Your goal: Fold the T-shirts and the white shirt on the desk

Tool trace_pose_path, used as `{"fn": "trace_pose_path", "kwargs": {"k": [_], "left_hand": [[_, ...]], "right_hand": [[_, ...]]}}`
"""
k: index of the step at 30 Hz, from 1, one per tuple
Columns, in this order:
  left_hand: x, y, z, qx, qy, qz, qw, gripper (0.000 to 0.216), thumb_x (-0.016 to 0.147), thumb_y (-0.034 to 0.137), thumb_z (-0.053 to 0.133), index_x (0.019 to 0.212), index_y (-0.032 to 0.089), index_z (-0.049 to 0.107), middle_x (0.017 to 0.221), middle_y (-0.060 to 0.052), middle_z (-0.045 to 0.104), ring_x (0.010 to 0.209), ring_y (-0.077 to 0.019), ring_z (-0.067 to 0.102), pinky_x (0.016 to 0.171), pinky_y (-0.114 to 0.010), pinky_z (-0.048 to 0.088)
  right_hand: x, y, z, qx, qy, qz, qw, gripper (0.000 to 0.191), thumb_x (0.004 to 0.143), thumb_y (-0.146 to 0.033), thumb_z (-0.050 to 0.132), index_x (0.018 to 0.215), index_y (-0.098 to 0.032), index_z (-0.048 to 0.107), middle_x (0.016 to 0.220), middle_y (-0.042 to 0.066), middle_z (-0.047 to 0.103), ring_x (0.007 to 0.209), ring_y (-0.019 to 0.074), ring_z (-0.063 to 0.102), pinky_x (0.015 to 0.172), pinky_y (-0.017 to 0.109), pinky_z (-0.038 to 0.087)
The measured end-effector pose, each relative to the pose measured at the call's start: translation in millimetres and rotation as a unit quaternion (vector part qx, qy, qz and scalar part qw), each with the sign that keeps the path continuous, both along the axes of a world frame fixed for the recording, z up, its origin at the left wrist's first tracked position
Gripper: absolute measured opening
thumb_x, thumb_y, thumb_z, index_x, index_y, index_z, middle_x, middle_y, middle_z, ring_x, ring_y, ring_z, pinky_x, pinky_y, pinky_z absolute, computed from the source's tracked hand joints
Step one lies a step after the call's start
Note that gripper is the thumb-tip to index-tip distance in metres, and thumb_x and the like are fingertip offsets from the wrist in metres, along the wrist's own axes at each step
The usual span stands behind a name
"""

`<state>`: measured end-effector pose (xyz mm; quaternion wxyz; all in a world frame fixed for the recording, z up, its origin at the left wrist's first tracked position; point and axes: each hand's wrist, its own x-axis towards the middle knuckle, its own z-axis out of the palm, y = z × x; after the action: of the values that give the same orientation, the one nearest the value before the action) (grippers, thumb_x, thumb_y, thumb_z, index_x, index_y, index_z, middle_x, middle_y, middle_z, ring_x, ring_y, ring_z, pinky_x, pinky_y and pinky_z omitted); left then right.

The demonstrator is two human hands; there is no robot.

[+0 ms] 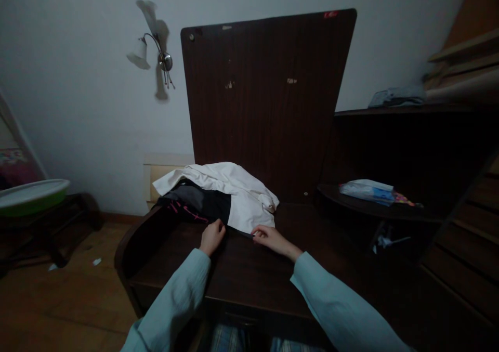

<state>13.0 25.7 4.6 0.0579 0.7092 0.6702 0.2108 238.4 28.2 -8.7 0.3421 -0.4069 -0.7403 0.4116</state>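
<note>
A white garment with black parts and pink lettering (245,198) lies bunched on the dark wooden desk (249,279), its far side close to the upright back panel. My left hand (212,236) pinches the near black edge of the garment, left of its white part. At the near right corner, my right hand (273,239) has its thumb and fingertips closed on the same dark edge. Between the two hands a strip of that edge runs fairly straight. The garment's exact kind is hard to tell from the way it is folded over.
A dark back panel (265,102) rises behind the desk, and a raised side rail (134,230) bounds its left end. Right of it, a shelf (421,214) holds a plastic packet (368,192). A green basin (35,198) rests on a low stool. A wall lamp (152,50) hangs above.
</note>
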Motion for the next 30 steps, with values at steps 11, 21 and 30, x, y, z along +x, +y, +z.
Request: {"fn": "trace_pose_path", "kwargs": {"k": [11, 21, 30], "left_hand": [[11, -10, -8.8, 0.031, -0.059, -0.023, 0.998, 0.035, 0.091, 0.033, 0.024, 0.077, 0.019, 0.053, 0.073, -0.004, 0.064, 0.069, -0.0141, 0.059, 0.056, -0.021, 0.030], [23, -10, -19.1, 0.040, 0.021, -0.144, 0.988, 0.028, 0.088, 0.029, 0.031, 0.073, 0.019, 0.052, 0.077, -0.004, 0.062, 0.074, -0.0150, 0.058, 0.064, -0.023, 0.035], [17, -7, -18.9, 0.034, -0.070, -0.140, 0.987, 0.030, 0.087, 0.029, 0.031, 0.073, 0.019, 0.055, 0.073, -0.003, 0.062, 0.070, -0.0135, 0.056, 0.065, -0.022, 0.036]], "right_hand": [[-33, 47, -0.5, -0.252, 0.121, 0.105, 0.954, 0.034, 0.072, -0.033, 0.060, 0.101, -0.015, 0.055, 0.097, 0.009, 0.063, 0.084, 0.0163, 0.062, 0.075, 0.031, 0.049], [-62, 104, 2.1, -0.129, 0.103, -0.125, 0.978, 0.018, 0.077, -0.027, 0.053, 0.089, -0.014, 0.056, 0.087, 0.006, 0.063, 0.089, 0.0170, 0.056, 0.088, 0.035, 0.042], [6, 13, -28.5, 0.117, -0.068, -0.141, 0.981, 0.026, 0.076, -0.023, 0.046, 0.098, -0.022, 0.060, 0.106, 0.004, 0.062, 0.103, 0.0207, 0.053, 0.096, 0.040, 0.036]]}}
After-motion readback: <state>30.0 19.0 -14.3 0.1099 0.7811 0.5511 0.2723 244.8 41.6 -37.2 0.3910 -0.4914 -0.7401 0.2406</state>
